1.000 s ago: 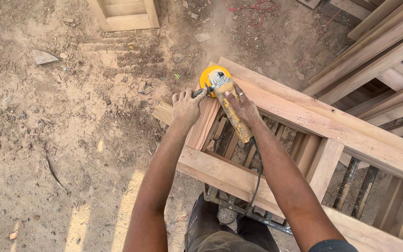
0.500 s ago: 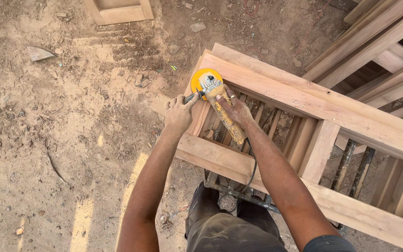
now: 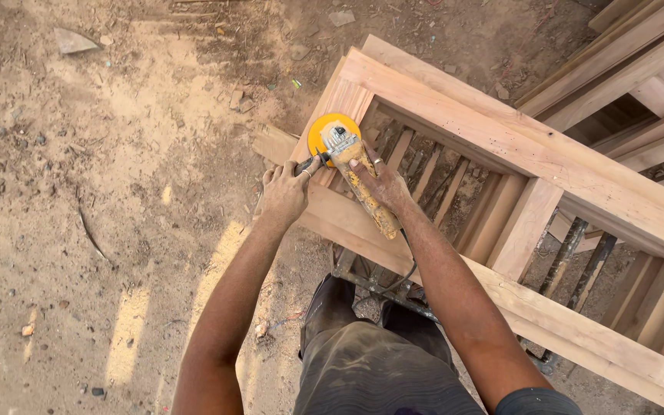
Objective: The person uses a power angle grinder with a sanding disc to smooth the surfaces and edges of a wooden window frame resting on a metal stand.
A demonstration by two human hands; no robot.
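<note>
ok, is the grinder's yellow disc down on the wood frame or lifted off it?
Down on it, as far as shows: the yellow disc lies flat over the wooden frame end rail, with no gap visible. Actual contact is hidden underneath.

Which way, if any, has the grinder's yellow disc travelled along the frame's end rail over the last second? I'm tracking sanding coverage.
Yes. The yellow disc has moved along the end rail away from the far corner and toward the person.

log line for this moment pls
left hand: grips side handle | right hand: grips grinder body | disc: on frame end rail
</note>
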